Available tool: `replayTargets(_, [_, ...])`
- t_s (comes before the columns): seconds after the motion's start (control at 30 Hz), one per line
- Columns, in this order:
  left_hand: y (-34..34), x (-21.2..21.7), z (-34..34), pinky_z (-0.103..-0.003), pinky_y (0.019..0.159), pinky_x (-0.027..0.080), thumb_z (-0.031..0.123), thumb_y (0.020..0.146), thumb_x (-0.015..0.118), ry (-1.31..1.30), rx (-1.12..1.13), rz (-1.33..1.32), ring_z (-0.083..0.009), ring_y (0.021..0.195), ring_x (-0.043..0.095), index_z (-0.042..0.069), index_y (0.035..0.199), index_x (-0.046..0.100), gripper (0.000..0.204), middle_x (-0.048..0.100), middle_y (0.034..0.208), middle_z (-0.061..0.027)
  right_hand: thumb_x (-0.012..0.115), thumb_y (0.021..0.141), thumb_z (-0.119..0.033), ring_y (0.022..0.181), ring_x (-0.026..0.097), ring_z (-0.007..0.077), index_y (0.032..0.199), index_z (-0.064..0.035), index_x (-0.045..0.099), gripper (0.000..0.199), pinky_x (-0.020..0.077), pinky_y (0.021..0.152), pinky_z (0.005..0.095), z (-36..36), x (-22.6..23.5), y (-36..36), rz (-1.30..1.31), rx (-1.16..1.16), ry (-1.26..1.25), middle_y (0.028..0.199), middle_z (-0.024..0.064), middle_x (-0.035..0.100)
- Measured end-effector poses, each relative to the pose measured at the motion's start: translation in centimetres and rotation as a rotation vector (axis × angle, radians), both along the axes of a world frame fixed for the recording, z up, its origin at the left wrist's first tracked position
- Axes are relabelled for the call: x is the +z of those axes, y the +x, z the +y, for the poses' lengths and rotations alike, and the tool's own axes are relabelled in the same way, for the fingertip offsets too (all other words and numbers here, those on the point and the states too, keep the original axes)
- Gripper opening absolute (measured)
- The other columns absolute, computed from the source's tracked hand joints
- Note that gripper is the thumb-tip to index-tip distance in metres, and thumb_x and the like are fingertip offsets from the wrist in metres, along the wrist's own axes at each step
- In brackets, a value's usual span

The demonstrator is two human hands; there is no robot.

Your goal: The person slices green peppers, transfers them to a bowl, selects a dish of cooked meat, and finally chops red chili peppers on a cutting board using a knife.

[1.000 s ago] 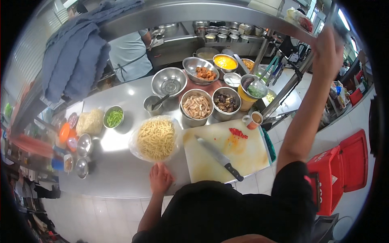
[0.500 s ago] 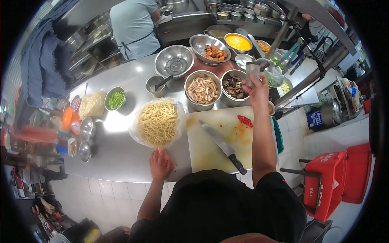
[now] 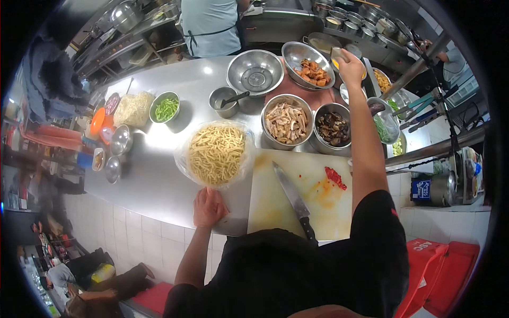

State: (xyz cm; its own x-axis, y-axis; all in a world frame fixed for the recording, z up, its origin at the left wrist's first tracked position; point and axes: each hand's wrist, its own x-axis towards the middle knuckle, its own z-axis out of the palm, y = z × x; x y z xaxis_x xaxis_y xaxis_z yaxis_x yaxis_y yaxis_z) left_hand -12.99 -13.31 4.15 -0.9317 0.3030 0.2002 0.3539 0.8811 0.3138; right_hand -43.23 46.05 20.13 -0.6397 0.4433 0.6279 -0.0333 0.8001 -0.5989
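Apparently the left hand (image 3: pixel 209 208) serves as a prop: it rests at the near edge of the steel table (image 3: pixel 138 183), just below the bag (image 3: pixel 183 168) of noodles (image 3: pixel 217 152). Its fingers are loosely folded by a reddish patch; whether they have hold of anything, I cannot tell. The noodles lie left of the cutting board (image 3: pixel 265 214), the bag spread under and around them, probably to keep them off the bare steel.

The right hand (image 3: pixel 350 68), at the end of an outstretched arm, is closed around a small metal piece (image 3: pixel 337 52) toward the table's far right corner, past the pots of sliced meat (image 3: pixel 286 121) and mushrooms (image 3: pixel 332 127). It seems gripped by one end, leaving the other free; its full shape is unclear.

On the board, at the table's near right corner, the knife (image 3: pixel 290 189) lies flat with its handle toward the person, presumably for an easy grasp. Chopped red bits (image 3: pixel 335 178) sit near the board's right edge, apart from the blade.
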Motion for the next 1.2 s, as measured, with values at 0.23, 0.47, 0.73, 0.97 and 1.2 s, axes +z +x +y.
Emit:
replayTargets(0.23, [0.0,-0.5,-0.6,-0.055,0.1,0.043,0.023,0.079,0.067,-0.03,0.062,-0.031,-0.0446,0.124,0.049,0.007,0.141,0.046,0.068,0.052,0.133,-0.0223,0.07,0.082,-0.026,0.101,0.071,0.0343,0.118,-0.0096,0.073,0.04,0.0541,0.093,0.0397,-0.1,-2.8,-4.8,0.123,0.009,-0.098,0.11,0.0187,0.073])
replayTargets(0.47, [-0.1,-1.3,-0.7,-0.055,0.098,0.043,0.025,0.08,0.068,-0.048,0.047,0.009,-0.0443,0.123,0.05,0.009,0.144,0.046,0.069,0.052,0.133,-0.0225,0.065,0.082,-0.026,0.103,0.07,0.0335,0.119,-0.0081,0.072,0.041,0.054,0.093,0.0404,1.0,-2.6,-7.0,0.111,0.038,-0.023,0.111,0.0184,0.073])
replayTargets(0.73, [-0.6,-0.8,-0.3,-0.054,0.099,0.043,0.026,0.081,0.068,-0.057,0.032,0.032,-0.0441,0.123,0.049,0.01,0.145,0.045,0.07,0.052,0.133,-0.0225,0.068,0.082,-0.025,0.104,0.069,0.0354,0.119,-0.0083,0.071,0.04,0.0531,0.094,0.0411,-0.2,-1.5,-8.5,0.066,0.025,0.042,0.114,0.0178,0.072])
replayTargets(0.97, [-0.7,-0.3,-0.1,-0.054,0.1,0.042,0.026,0.08,0.068,-0.043,0.051,-0.013,-0.0435,0.124,0.049,0.008,0.144,0.045,0.07,0.051,0.132,-0.0222,0.066,0.083,-0.024,0.102,0.07,0.0346,0.12,-0.0092,0.071,0.041,0.0536,0.093,0.0401,2.0,-1.1,-8.9,0.035,0.039,0.088,0.111,0.0185,0.072])
replayTargets(1.2, [-1.3,-0.7,0.0,-0.055,0.099,0.042,0.026,0.08,0.067,-0.043,0.016,0.006,-0.0442,0.124,0.048,0.007,0.145,0.042,0.072,0.051,0.131,-0.0227,0.064,0.086,-0.023,0.104,0.068,0.0379,0.118,-0.0094,0.071,0.036,0.0526,0.093,0.0444,3.4,-3.1,-8.8,0.003,-0.048,0.165,0.115,0.019,0.071])
